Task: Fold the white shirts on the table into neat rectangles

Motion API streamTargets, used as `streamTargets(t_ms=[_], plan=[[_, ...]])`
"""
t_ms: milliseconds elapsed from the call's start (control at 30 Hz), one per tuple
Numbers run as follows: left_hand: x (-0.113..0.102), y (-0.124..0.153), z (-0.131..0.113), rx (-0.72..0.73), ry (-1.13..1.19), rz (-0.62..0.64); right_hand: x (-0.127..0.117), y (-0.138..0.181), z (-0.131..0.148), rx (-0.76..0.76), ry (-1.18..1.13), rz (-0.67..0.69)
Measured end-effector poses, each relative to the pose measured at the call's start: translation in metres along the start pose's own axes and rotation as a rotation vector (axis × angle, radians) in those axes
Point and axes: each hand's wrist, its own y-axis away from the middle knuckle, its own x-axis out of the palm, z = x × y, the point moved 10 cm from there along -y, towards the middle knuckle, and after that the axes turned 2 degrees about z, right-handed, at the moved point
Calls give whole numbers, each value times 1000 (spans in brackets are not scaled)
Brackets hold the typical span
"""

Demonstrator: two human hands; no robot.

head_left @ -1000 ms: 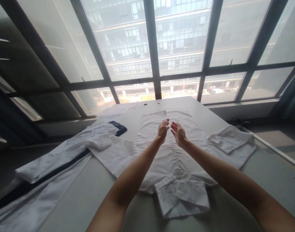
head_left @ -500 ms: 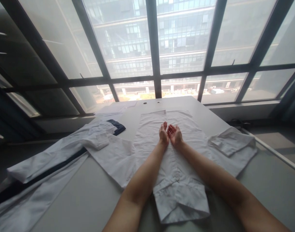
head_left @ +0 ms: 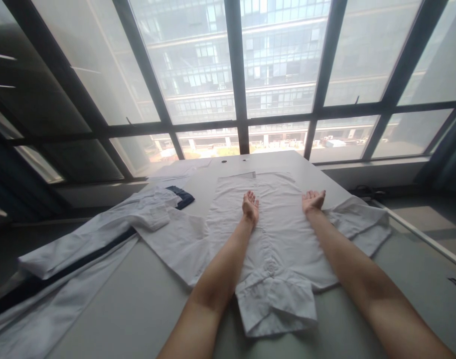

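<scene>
A white shirt [head_left: 228, 214] lies spread flat on the grey table [head_left: 138, 299], collar end toward me and both sleeves out to the sides. My left hand [head_left: 250, 205] rests on the middle of the shirt, fingers apart, holding nothing. At the shirt's right edge, near the right sleeve [head_left: 358, 224], lies my right hand [head_left: 313, 200], also flat on the cloth with fingers spread and empty.
More white garments with a dark blue strip [head_left: 71, 249] are heaped on the table's left side. A dark blue cloth piece [head_left: 181, 195] lies beside them. Large windows [head_left: 235, 75] stand right behind the table's far edge. The floor drops off at right.
My hands were raised together over the shirt's middle, then came down onto it. My right hand has since slid right to the shirt's edge; the left hand stayed in the middle.
</scene>
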Motion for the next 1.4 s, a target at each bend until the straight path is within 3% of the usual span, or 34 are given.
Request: streamTargets(t_ms=[133, 233, 333, 467, 633, 800, 1033, 1133, 1267, 1400], plan=[[1, 2, -1, 6, -5, 16, 11, 7, -3, 12, -96, 51], [14, 6, 2, 3, 12, 141, 48, 28, -23, 152, -156, 296], [32, 13, 20, -133, 33, 311, 79, 57, -54, 347, -133, 491], [28, 16, 44, -334, 38, 293, 80, 73, -91, 506, 10, 450], [16, 10, 40, -378, 78, 228, 63, 61, -93, 536, 28, 375], [-5, -1, -1, -320, 130, 266, 55, 52, -89, 557, -14, 346], [-94, -25, -103, -146, 2, 40, 57, 55, -89, 561, -12, 359], [-121, -29, -136, -30, -53, -25, 56, 54, -89, 558, -6, 358], [-124, -28, -149, 95, -204, -21, 56, 55, -88, 551, -3, 350], [-98, -20, -148, 262, -534, 87, 58, 59, -85, 532, -3, 355]])
